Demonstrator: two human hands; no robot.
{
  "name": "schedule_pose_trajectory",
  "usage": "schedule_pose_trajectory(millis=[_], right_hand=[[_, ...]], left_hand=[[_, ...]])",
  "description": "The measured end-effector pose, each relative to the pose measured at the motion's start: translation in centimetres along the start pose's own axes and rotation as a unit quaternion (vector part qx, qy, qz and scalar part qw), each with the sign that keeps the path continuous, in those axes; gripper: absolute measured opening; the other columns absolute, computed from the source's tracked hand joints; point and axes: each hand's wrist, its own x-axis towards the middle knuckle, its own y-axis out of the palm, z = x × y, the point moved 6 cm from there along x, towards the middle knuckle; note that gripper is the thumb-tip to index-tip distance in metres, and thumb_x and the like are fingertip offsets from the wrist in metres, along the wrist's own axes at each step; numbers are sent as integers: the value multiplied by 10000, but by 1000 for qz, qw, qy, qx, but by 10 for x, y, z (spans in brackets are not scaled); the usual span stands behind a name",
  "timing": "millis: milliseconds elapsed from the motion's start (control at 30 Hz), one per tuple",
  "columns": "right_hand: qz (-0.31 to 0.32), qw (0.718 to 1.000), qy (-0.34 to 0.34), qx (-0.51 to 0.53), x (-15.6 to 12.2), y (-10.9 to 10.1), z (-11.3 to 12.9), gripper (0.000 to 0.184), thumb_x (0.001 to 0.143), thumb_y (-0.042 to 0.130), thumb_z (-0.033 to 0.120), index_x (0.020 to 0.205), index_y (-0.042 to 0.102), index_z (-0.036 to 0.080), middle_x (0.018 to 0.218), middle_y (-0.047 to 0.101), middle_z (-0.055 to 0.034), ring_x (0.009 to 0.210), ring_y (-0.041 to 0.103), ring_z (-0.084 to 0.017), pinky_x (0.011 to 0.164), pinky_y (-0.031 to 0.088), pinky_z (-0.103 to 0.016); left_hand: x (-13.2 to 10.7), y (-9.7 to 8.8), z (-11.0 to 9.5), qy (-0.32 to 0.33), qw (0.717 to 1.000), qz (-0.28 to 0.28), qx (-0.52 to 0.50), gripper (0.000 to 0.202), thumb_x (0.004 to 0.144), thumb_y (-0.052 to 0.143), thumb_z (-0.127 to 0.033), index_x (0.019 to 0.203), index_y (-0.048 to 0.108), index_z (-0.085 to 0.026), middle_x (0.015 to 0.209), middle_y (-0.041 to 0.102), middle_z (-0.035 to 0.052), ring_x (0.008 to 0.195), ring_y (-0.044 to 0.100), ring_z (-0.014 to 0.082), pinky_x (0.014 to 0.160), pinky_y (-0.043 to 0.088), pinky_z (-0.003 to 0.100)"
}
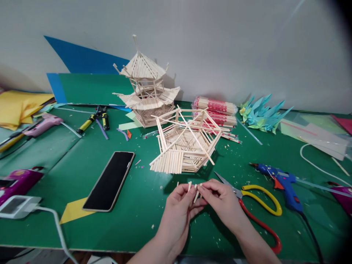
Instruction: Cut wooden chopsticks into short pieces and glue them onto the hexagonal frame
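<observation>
My left hand [178,207] and my right hand [220,200] meet low in the middle of the view, over the green table [137,220]. Together they pinch several short cut wooden sticks [195,190] between their fingertips. Just beyond them stands an unfinished hexagonal stick frame [185,146] made of chopsticks. Behind it, by the wall, is a finished two-tier stick pagoda [145,90]. Scissors [255,205] with yellow and red handles lie right beside my right hand.
A black phone [111,179] lies left of my hands. A blue glue gun [283,181] is at the right, a pink glue gun [44,123] and yellow pliers [95,119] at the left. Wrapped chopstick packs [217,110], teal paper cranes [261,112] and coloured paper sheets line the back.
</observation>
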Motion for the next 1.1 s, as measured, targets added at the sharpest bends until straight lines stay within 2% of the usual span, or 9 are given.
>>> schedule_pose_trajectory(millis=[133, 333, 467, 767, 933, 1033, 1100], right_hand=[[6, 1000, 2, -17, 1, -1, 2, 242, 791, 545, 330, 653, 656, 166, 620, 512, -1, 603, 499, -129, 546, 394, -223], [12, 999, -11, -28, 3, 1, 6, 231, 805, 532, 329, 696, 685, 195, 641, 545, -11, 648, 516, -143, 595, 400, -243], [14, 1000, -10, -15, 5, 4, 2, 216, 801, 538, 332, 749, 697, 195, 638, 543, -9, 642, 498, -140, 595, 392, -244], [10, 999, 17, 46, 7, 7, -3, 213, 771, 554, 324, 716, 665, 150, 614, 527, 10, 593, 477, -117, 541, 374, -217], [-8, 996, 40, 75, 9, 8, -6, 247, 748, 564, 368, 654, 611, 144, 588, 510, 19, 552, 451, -109, 514, 370, -221], [-19, 995, 52, 88, 10, 7, -10, 258, 752, 559, 372, 653, 594, 137, 580, 524, 11, 545, 462, -111, 510, 382, -224], [-33, 994, 50, 87, 11, 5, -10, 266, 757, 556, 367, 622, 578, 138, 575, 506, 14, 539, 467, -108, 508, 384, -222]], left_hand=[[2, -3, -1, 8, 1000, -18, -6, 103, 683, 682, -212, 717, 620, -137, 654, 663, 14, 613, 613, 112, 640, 469, 237], [3, -1, -1, 7, 1000, 16, 8, 125, 720, 649, -229, 757, 672, -113, 677, 677, 47, 617, 618, 121, 630, 470, 223], [4, -3, 0, 5, 1000, 16, 19, 129, 739, 631, -231, 789, 673, -119, 663, 672, 41, 608, 620, 120, 627, 468, 222], [0, 2, -3, 19, 999, 26, 12, 99, 744, 619, -184, 809, 674, -132, 736, 677, 33, 593, 622, 100, 626, 464, 198], [0, 4, -4, 6, 999, 34, 15, 129, 744, 617, -182, 853, 663, -130, 757, 682, 46, 597, 632, 114, 647, 471, 226], [1, 1, -3, -12, 1000, 16, 12, 186, 749, 613, -213, 913, 642, -130, 770, 690, 65, 604, 642, 132, 655, 476, 256], [0, -1, -2, -19, 1000, 9, 21, 179, 757, 604, -229, 892, 643, -118, 752, 692, 72, 613, 648, 143, 653, 475, 260]])
